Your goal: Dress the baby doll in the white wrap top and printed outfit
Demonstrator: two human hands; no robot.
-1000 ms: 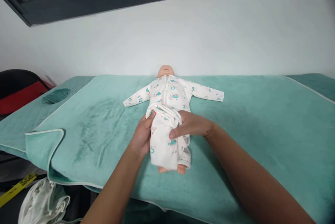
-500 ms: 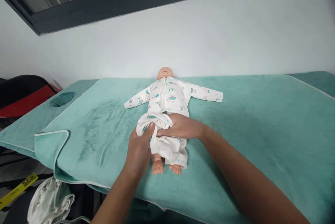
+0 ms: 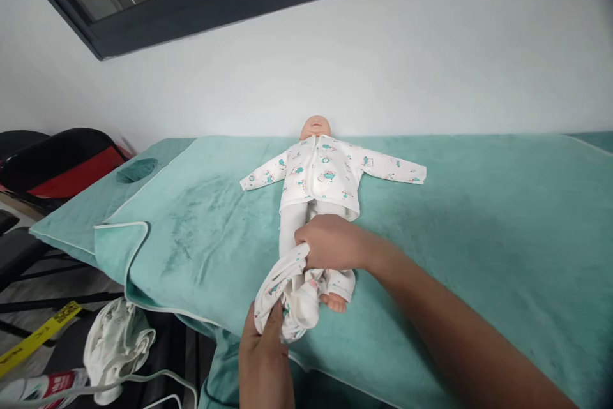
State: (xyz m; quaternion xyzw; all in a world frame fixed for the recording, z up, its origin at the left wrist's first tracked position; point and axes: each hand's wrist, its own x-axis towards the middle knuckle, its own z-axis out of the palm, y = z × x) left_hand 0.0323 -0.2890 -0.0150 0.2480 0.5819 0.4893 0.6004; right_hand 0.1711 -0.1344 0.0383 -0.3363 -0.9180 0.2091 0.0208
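A baby doll (image 3: 315, 126) lies on its back, wearing a white printed jacket (image 3: 327, 170) with both sleeves spread wide. White printed baby trousers (image 3: 282, 281) are bunched around its lower legs. My left hand (image 3: 265, 345) grips the bunched cloth at the near end, over the doll's foot on the left, which is hidden. Higher up the legs, my right hand (image 3: 330, 242) is closed on the edge of the same trousers. The doll's other foot (image 3: 335, 302) sticks out of a trouser cuff on the right.
A teal padded cover (image 3: 460, 256) spreads over the bed against a white wall (image 3: 335, 64). Crumpled white cloth (image 3: 117, 345) lies on a dark seat at lower left, near a bottle (image 3: 52, 386) and a cable (image 3: 143, 378). Black-and-red chairs (image 3: 71, 166) stand at the left.
My left hand has moved down toward the bed's near edge, drawing the trouser cloth over the left-side foot. White legwear now shows below the jacket. The camera view has shifted slightly left.
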